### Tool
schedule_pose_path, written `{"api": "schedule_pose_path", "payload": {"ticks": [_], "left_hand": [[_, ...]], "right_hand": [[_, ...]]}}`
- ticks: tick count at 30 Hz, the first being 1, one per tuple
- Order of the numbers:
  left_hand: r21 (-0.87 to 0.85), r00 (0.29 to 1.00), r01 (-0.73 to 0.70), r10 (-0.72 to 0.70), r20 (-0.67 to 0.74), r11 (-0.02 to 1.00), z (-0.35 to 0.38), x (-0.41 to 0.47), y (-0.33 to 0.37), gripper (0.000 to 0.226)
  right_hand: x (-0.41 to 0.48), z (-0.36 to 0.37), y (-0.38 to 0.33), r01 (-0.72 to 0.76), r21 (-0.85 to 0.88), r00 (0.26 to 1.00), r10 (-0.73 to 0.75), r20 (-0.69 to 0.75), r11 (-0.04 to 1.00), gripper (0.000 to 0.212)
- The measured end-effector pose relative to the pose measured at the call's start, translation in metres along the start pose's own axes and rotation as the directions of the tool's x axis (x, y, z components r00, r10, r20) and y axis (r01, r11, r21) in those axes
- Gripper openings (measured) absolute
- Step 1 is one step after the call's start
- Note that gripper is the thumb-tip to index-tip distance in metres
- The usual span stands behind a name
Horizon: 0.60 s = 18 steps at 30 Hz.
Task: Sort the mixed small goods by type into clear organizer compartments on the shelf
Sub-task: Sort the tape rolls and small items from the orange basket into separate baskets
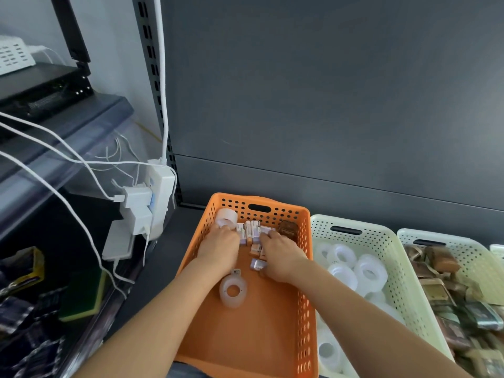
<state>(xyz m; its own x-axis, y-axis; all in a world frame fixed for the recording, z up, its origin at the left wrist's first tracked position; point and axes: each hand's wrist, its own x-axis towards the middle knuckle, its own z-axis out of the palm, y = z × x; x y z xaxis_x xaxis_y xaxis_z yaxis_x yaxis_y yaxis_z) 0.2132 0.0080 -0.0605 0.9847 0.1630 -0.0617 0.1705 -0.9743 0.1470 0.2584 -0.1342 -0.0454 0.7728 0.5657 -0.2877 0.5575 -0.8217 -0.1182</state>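
Note:
Both my hands reach into an orange perforated basket (304, 309) on the dark shelf. My left hand (218, 248) lies palm down with its fingertips on a white tape roll (226, 218) in the far left corner. My right hand (281, 255) lies over several small purple-and-white boxes (252, 231) standing in a row at the basket's far end, its fingers curled among them. A loose box (257, 264) lies by its thumb. Another white tape roll (233, 290) rests flat under my left wrist. A brown packet (287, 229) sits in the far right corner.
To the right stand a cream basket (351, 230) with several white tape rolls and another cream basket (463, 244) with brown packets. A white power strip (161, 192) with plugs and cables hangs at the left beside the shelf upright. Sponges and dark packets lie lower left.

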Motion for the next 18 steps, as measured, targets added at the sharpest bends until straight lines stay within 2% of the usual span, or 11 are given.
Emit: {"api": "schedule_pose_path", "payload": {"ticks": [3, 5, 6, 8, 11, 16, 18], "left_hand": [[0.034, 0.999, 0.015, -0.017, 0.049, 0.999, 0.000, -0.002, -0.001, 0.024], [0.014, 0.997, 0.000, -0.001, 0.072, 1.000, 0.002, -0.004, 0.002, 0.014], [-0.008, 0.998, -0.009, 0.009, 0.068, 1.000, 0.003, -0.004, 0.003, 0.010], [-0.057, 0.999, -0.021, 0.023, 0.045, 0.998, 0.004, -0.005, 0.004, 0.005], [-0.188, 1.000, 0.006, -0.004, 0.014, 0.982, 0.003, -0.003, 0.000, 0.011], [-0.358, 0.997, 0.049, -0.067, -0.036, 0.932, -0.003, 0.011, 0.004, 0.033], [-0.413, 0.996, 0.051, -0.079, -0.051, 0.909, -0.006, 0.017, 0.011, 0.026]], "right_hand": [[-0.001, -0.001, -0.002, 0.036, -0.037, 0.999, -0.036, -0.004, 0.999, 0.046], [-0.005, 0.001, -0.002, 0.035, 0.015, 0.999, -0.036, 0.027, 0.999, 0.051], [-0.006, 0.002, -0.003, 0.028, 0.063, 0.998, -0.031, 0.050, 0.998, 0.051], [-0.009, 0.004, -0.004, 0.027, 0.108, 0.996, -0.036, 0.080, 0.994, 0.039], [-0.011, 0.003, -0.005, 0.048, 0.050, 0.995, -0.052, 0.083, 0.998, 0.027], [-0.015, -0.008, -0.005, -0.043, 0.125, 0.996, 0.052, -0.071, 0.991, 0.023], [-0.018, -0.017, -0.003, -0.072, 0.153, 0.978, 0.100, -0.183, 0.986, 0.022]]}}
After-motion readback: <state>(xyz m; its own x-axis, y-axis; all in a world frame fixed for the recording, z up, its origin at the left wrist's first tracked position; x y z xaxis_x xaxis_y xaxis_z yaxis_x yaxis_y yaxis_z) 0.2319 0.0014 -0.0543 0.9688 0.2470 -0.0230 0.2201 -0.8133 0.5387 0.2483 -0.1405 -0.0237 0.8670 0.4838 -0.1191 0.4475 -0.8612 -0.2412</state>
